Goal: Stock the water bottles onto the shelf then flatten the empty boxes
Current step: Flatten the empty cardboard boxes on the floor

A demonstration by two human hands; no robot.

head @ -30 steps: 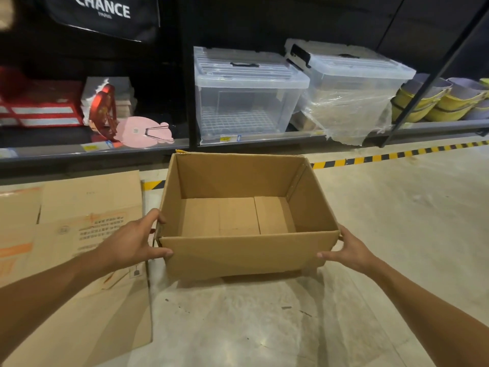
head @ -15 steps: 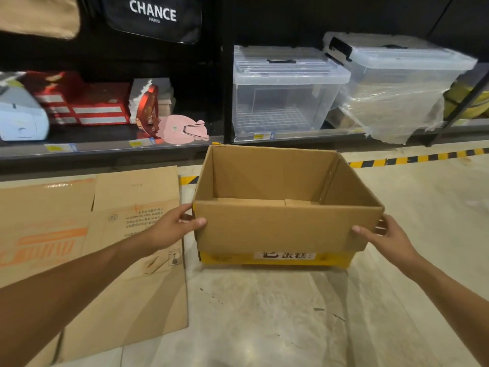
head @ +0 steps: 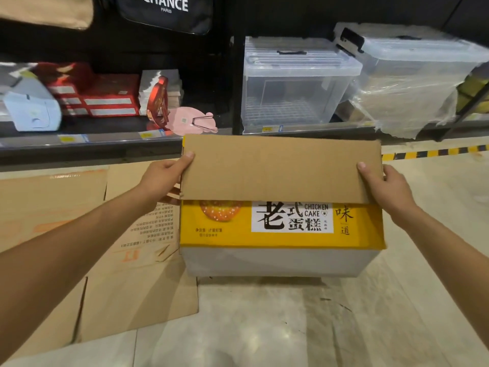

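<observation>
Since half a second ago the open brown cardboard box with a yellow printed band [head: 280, 178] has been rotated. Its opening no longer faces the camera. A plain brown panel now lies uppermost, with the yellow "CHICKEN CAKE" band below it and a pale face lowest. The box sits over the pale polished floor [head: 264, 327], just in front of the dark low shelf [head: 100, 144]. Whether it rests on the floor or is held just above it cannot be told.

Both hands have shifted to the far upper corners. The left hand [head: 161, 178] is grasping the left edge, with its thumb on the brown panel and its fingers curled behind the side. The right hand [head: 383, 189] is grasping the right edge in the same manner.

Flattened brown cardboard sheets [head: 132, 287] lie on the floor to the left, and their edge runs under the box's left side. On the shelf stand stacked red packs [head: 105, 100], a pink flat item [head: 190, 123], a clear lidded plastic bin [head: 291, 83] and a second bin draped in plastic film [head: 412, 83]. Yellow-black floor tape [head: 436, 152] runs behind the box at right.
</observation>
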